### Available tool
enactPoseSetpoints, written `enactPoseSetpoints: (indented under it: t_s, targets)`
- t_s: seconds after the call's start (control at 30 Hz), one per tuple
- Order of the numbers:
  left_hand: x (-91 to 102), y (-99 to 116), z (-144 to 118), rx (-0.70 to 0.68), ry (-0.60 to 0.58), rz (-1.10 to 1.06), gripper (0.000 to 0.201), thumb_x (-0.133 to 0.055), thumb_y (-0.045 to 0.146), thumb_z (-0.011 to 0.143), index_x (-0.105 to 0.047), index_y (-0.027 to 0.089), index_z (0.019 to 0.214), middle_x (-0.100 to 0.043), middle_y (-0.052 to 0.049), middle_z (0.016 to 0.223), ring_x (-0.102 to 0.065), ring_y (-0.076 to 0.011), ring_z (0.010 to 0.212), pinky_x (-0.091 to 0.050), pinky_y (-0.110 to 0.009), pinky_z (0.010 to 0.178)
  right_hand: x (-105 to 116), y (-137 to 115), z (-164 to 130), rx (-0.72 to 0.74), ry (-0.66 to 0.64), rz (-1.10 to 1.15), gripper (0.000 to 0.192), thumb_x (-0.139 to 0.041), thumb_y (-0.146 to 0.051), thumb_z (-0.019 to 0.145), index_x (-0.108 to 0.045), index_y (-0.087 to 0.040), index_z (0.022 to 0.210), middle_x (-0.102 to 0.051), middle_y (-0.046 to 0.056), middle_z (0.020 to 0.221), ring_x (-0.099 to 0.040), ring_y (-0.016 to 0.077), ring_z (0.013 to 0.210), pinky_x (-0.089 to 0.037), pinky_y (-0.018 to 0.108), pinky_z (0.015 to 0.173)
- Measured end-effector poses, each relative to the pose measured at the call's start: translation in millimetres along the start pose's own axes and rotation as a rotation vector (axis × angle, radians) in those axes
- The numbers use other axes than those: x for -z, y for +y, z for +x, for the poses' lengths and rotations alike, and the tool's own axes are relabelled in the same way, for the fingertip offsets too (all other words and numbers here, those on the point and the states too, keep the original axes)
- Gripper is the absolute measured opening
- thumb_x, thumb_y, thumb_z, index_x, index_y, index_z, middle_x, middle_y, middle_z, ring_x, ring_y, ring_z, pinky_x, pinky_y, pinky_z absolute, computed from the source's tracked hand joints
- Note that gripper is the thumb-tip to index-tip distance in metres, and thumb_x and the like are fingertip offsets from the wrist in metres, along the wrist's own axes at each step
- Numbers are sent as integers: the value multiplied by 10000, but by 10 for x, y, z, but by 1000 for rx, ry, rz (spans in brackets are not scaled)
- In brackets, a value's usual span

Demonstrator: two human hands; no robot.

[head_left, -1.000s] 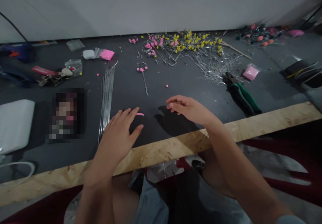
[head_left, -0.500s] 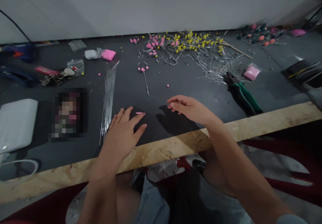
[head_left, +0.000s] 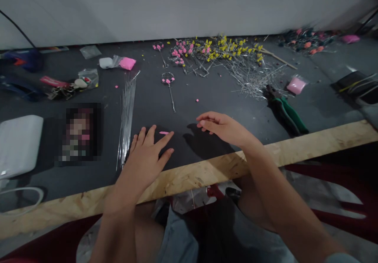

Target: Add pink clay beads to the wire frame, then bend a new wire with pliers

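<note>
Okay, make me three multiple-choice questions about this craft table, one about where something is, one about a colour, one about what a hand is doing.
1. Where does the small pink strip lie?
A. At the fingertips of the left hand
B. On the white box
C. Beside the pliers

2. What colour are the handles of the pliers?
A. Red
B. Green
C. Yellow

3. How is the right hand?
A. Closed round the pliers
B. Gripping the bundle of wires
C. Empty, fingers loosely curled above the dark mat

Answers:
1. A, the strip sits on the mat just past the left index finger, far from the box.
2. B, the handles at the right of the mat show green.
3. C, nothing shows in the right hand, and its shadow falls on the mat beneath it; the bundle of wires lies untouched to the left.
</note>
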State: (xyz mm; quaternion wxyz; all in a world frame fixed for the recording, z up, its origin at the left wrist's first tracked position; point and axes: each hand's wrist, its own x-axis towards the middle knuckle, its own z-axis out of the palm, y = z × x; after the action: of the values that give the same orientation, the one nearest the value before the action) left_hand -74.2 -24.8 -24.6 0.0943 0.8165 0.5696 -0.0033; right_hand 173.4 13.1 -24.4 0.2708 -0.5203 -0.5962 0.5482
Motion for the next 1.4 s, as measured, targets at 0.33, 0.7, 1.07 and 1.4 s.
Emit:
enactPoseSetpoints:
  t_s: [0.33, 0.7, 1.07, 1.4]
  targets:
    - [-15, -60, 0, -15, -4, -13, 448, -426, 450, 875, -475, 318, 1301, -332, -75, 1441, -234, -380, 1339, -264, -549, 1044, -4, -5, -5, -8, 6, 15, 274, -505, -380, 844, -586, -209, 1041, -650, 54, 994, -589, 150, 864, -452, 273, 712]
    - [39, -129, 22, 20, -52, -92, 474, -400, 430, 888, -455, 233, 1315, -350, -89, 1438, -250, -314, 1347, -262, -505, 1070, 2, -6, -9, -14, 8, 17, 277, -508, -373, 843, -598, -209, 1048, -654, 58, 992, -594, 154, 868, -457, 276, 716]
    - [-21, -164, 16, -17, -25, -93, 466, -381, 460, 887, -481, 254, 1293, -351, -84, 1439, -225, -320, 1356, -251, -520, 1068, 6, 14, -1, -2, 6, 10, 272, -511, -383, 843, -596, -212, 1037, -656, 51, 982, -596, 155, 863, -452, 274, 701]
    - [-15, -172, 16, 12, 13, -179, 537, -371, 527, 872, -429, 250, 1328, -370, -81, 1427, -256, -293, 1347, -260, -502, 1068, 3, -2, -8, 9, 12, 10, 276, -506, -384, 845, -602, -206, 1033, -655, 52, 975, -589, 152, 843, -444, 274, 694]
